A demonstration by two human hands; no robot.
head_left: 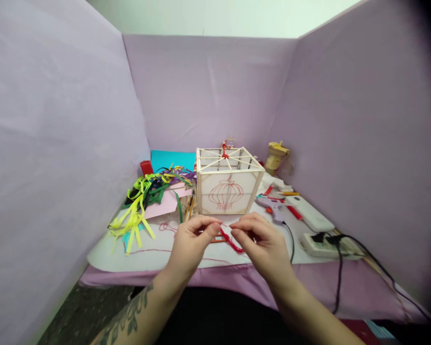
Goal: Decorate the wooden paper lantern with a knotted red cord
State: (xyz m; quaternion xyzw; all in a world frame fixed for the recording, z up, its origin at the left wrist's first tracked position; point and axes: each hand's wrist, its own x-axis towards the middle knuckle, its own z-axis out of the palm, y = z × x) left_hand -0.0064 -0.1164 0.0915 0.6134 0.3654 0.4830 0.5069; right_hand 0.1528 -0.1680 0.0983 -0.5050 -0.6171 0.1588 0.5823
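My left hand pinches a thin red thread between thumb and forefinger, above the table's front part. Close to its right, my right hand is closed in a pinch too, at the other side of the thread. A bundle of red thread hangs between and below the fingertips. Just behind the hands stands a box-shaped lantern with a stick frame, white sides and a red lantern drawing on its front. Red cord is tied where the top sticks cross.
Ribbon strips and pink paper lie left. At right are a glue gun, a white case, a power strip with black cables and a yellow-brown roll. Lilac walls enclose three sides.
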